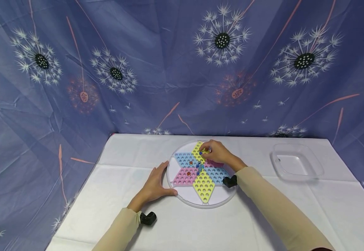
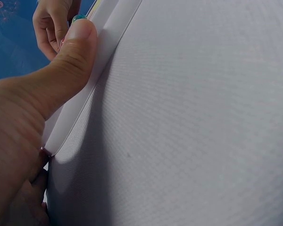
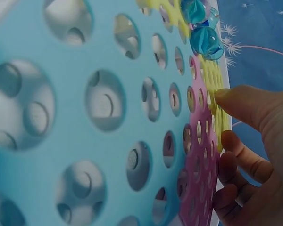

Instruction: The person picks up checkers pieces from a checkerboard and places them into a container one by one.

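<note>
A round white Chinese checkers board [image 1: 186,194] with a yellow, pink and blue star of holes lies on the table. My left hand [image 1: 153,184] rests at its left side, thumb and fingers spread along the rim. Over the far yellow point, my right hand [image 1: 217,152] has its thumb and index finger at a dark blue marble [image 1: 201,153], which appears pinched between the tips. In the right wrist view the thumb hides that marble. Several blue and teal marbles [image 3: 206,42] cluster at the star's centre. A red marble [image 1: 191,163] sits on the blue section, another red marble [image 1: 189,174] on the pink.
A clear plastic container [image 1: 298,162] stands on the right of the white-covered table [image 1: 100,202]. Behind the table hangs a blue curtain [image 1: 169,69] with dandelion prints. Each wrist wears a small black camera [image 1: 148,218].
</note>
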Tool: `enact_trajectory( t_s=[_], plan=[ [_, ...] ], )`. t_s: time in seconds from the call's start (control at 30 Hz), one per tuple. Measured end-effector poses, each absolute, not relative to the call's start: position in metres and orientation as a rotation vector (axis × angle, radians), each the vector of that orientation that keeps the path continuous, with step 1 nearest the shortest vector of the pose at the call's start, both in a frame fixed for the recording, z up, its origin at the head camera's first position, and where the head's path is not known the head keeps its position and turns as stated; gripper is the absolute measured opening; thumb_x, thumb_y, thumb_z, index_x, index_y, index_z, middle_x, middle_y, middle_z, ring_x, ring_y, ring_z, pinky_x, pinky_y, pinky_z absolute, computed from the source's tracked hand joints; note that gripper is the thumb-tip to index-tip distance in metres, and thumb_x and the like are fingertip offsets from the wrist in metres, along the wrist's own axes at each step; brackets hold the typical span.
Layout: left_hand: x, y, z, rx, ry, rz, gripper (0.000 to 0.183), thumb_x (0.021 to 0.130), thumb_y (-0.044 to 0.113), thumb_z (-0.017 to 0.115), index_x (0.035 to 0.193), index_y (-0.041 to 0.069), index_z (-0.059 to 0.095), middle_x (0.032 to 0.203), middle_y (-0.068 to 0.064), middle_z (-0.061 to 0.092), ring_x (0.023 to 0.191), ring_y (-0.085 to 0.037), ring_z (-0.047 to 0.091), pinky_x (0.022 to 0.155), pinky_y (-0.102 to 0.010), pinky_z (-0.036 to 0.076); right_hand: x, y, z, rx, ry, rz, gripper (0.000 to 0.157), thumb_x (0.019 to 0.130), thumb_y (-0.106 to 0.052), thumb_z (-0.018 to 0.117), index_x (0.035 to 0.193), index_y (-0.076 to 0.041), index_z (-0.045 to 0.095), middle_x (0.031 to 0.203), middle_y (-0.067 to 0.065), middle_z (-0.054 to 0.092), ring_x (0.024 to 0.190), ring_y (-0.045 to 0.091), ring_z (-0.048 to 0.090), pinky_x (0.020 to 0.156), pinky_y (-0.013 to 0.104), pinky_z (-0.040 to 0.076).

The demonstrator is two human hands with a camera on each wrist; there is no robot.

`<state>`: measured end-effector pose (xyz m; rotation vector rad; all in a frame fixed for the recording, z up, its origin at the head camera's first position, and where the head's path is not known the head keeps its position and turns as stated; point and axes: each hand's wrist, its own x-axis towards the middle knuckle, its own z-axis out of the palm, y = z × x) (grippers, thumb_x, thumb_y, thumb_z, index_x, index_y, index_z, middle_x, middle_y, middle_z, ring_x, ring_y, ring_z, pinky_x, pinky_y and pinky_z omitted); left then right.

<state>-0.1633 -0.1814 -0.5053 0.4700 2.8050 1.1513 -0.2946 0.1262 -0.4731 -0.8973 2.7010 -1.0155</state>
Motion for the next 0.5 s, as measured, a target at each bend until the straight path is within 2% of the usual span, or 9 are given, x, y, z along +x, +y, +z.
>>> enact_trajectory(
  t_s=[0.5],
  plan=[
    [-0.1628, -0.181, -0.5056, 0.459, 2.805, 1.15, 0.128, 0.064, 0.043, 0.098, 0.162, 0.002, 0.025, 0.165, -0.02, 0.03, 0.154, -0.035, 0.023, 0.128, -0.048, 0.006, -0.2943, 0.1238, -0.4733, -0.915, 2.727, -1.005, 0.016, 0.092, -0.011, 0.077, 0.107, -0.009, 0.078, 0.1, 0.007, 0.07, 0.09, 0.022, 0.061, 0.077, 0.04, 0.052]
  ],
)
